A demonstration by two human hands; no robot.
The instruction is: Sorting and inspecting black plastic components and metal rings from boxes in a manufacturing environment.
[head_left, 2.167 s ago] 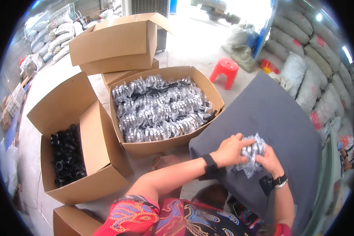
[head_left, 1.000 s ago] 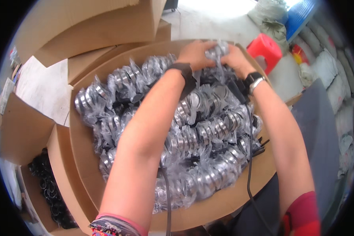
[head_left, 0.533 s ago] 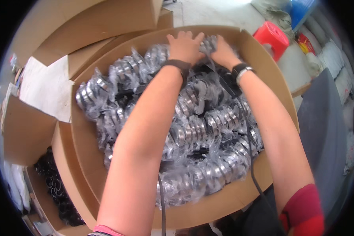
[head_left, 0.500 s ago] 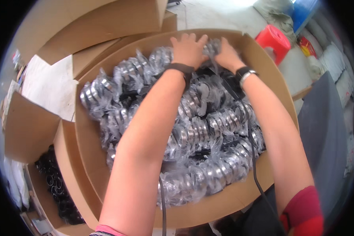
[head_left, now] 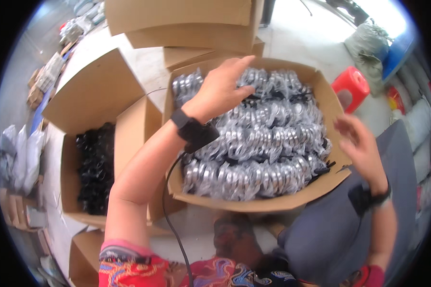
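A wide cardboard box (head_left: 254, 206) stands in front of me. Rows of shiny round metal parts in clear plastic bags (head_left: 254, 137) fill it, with dark pieces between some rows. Over the box's far left part hangs my left hand (head_left: 220, 88), thumb and fingers apart, holding nothing. My right hand (head_left: 361, 146) is raised beside the right wall of the box, its fingers loosely bent and spread, with nothing visible in them. Each wrist carries a black strap with a dark device; a cable runs down from the left one.
Left of the box, a second open carton (head_left: 139, 138) holds black ring-like parts (head_left: 96, 167). Large cardboard (head_left: 187, 24) rises at the far side. A red plastic stool (head_left: 352, 88) stands beyond the right corner, near a dark grey covered surface (head_left: 345, 229). Sacks line the right.
Both hands have left the bagged parts at the far side of the box. The right hand has come back past the right wall; the left has lifted. The view has shifted too.
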